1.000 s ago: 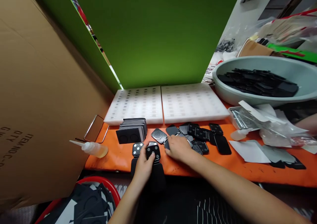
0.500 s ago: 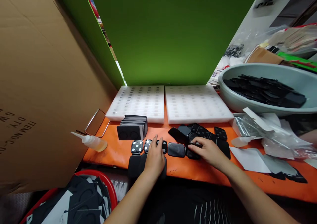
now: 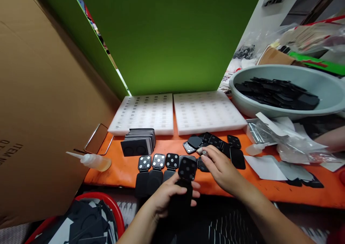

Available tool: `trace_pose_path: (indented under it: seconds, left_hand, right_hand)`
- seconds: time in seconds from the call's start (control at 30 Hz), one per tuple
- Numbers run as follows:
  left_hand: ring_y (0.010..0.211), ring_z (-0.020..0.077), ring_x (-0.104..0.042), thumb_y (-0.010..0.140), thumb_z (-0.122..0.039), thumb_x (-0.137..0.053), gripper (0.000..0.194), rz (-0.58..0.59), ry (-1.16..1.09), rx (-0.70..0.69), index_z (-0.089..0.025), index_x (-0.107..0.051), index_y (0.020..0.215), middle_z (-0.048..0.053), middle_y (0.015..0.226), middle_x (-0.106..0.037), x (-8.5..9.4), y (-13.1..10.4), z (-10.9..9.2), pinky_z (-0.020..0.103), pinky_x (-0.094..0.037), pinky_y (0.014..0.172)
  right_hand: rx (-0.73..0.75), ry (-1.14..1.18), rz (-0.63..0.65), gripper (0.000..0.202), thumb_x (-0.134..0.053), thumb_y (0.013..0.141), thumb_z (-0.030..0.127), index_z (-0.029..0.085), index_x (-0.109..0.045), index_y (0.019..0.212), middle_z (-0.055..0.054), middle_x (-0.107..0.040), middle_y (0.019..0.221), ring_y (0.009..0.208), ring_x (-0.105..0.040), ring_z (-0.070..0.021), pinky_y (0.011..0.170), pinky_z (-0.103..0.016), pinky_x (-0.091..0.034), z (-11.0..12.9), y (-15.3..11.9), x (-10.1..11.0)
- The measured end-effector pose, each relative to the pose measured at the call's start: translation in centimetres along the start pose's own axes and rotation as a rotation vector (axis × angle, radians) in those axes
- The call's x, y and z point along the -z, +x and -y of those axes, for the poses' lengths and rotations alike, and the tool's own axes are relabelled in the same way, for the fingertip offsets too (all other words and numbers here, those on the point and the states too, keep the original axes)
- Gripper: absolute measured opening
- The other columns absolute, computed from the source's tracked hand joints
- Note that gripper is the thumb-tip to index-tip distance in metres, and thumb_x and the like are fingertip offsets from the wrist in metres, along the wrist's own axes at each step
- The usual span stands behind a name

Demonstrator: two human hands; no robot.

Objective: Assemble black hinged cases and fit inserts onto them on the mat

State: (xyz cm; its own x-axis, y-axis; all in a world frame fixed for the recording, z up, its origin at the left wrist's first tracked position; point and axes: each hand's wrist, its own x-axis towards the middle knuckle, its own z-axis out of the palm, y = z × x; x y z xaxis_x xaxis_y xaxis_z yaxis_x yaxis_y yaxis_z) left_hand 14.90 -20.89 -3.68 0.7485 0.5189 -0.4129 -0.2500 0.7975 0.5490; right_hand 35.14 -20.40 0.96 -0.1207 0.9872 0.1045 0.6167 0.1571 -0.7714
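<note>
My left hand [image 3: 168, 195] is closed round a black hinged two-panel piece [image 3: 188, 168], whose upper square panel shows several dull round spots. To its right, my right hand [image 3: 219, 166] is closed, with a small pale piece [image 3: 199, 150] at its fingertips, too small to name. Along the table's front edge stands a row of similar hinged pieces [image 3: 159, 161], their square panels dotted with pale discs and their black flaps hanging toward me. Beyond my right hand lies a pile of more black hinged pieces [image 3: 215, 141], partly overlapping.
Two white foam trays [image 3: 142, 120] stand at the back before a green partition [image 3: 167, 39]. A stack of black cards [image 3: 134, 147], a liquid bottle [image 3: 95, 162] and a wire stand [image 3: 93, 135] are left. A grey basin [image 3: 269, 111] and plastic wrap [image 3: 293, 150] are right.
My left hand has left the row, moved right and nearer me, and now holds a black hinged piece. My right hand has drawn back slightly from the pile. The view has shifted right.
</note>
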Motion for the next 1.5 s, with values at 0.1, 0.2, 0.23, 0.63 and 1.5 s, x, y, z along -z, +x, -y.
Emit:
trace_pose_path:
  seconds: [0.1, 0.2, 0.23, 0.63, 1.5]
  left_hand:
    - [0.095, 0.0268, -0.065, 0.074, -0.013, -0.059, 0.036, -0.111, -0.053, -0.056, -0.019, -0.056, 0.11, 0.011, 0.106, -0.066, 0.1, 0.3, 0.0, 0.04, -0.051, 0.077]
    - [0.095, 0.0272, -0.065, 0.074, -0.014, -0.061, 0.038, -0.163, -0.039, -0.078, -0.02, -0.056, 0.11, 0.011, 0.106, -0.065, 0.1, 0.6, 0.1, 0.041, -0.051, 0.078]
    - [0.096, 0.0274, -0.064, 0.073, -0.015, -0.062, 0.038, -0.172, -0.025, -0.082, -0.02, -0.057, 0.111, 0.011, 0.107, -0.065, 0.0, 0.7, 0.2, 0.042, -0.05, 0.08]
    - [0.115, 0.0285, -0.053, 0.069, -0.017, -0.062, 0.052, -0.261, 0.436, -0.248, -0.022, -0.055, 0.12, 0.006, 0.121, -0.061, -1.0, 0.9, 0.6, 0.044, -0.038, 0.099]
    - [0.103, 0.0312, -0.061, 0.068, -0.016, -0.067, 0.041, -0.244, 0.016, -0.092, -0.019, -0.057, 0.107, 0.01, 0.115, -0.064, -1.1, 0.9, 0.8, 0.043, -0.051, 0.084]
  right_hand:
    - [-0.033, -0.004, 0.042, 0.027, -0.038, 0.092, 0.033, 0.023, -0.058, 0.108, -0.007, -0.063, 0.1, 0.093, -0.058, -0.0207, 0.081, -0.033, -0.044, -0.4, -0.5, -0.7]
    - [-0.07, -0.091, 0.098, 0.027, -0.036, 0.093, 0.031, 0.023, -0.058, 0.107, -0.006, -0.063, 0.095, 0.088, -0.058, -0.0206, 0.078, -0.033, -0.044, -0.2, -1.1, -1.9]
    - [-0.081, -0.12, 0.093, 0.027, -0.035, 0.093, 0.029, 0.021, -0.058, 0.104, -0.007, -0.062, 0.093, 0.086, -0.058, -0.0206, 0.076, -0.033, -0.044, -0.1, -1.2, -2.2]
    - [-0.151, -0.307, 0.132, 0.026, -0.037, 0.093, 0.027, 0.019, -0.06, 0.083, -0.006, -0.064, 0.084, 0.08, -0.057, -0.02, 0.07, -0.031, -0.039, 1.2, -0.9, -2.9]
    - [-0.298, 0.205, -0.032, 0.02, -0.05, 0.08, 0.026, 0.019, -0.051, 0.061, 0.003, -0.047, 0.058, 0.057, -0.044, -0.0122, 0.053, -0.023, -0.032, -1.4, -3.6, -2.1]
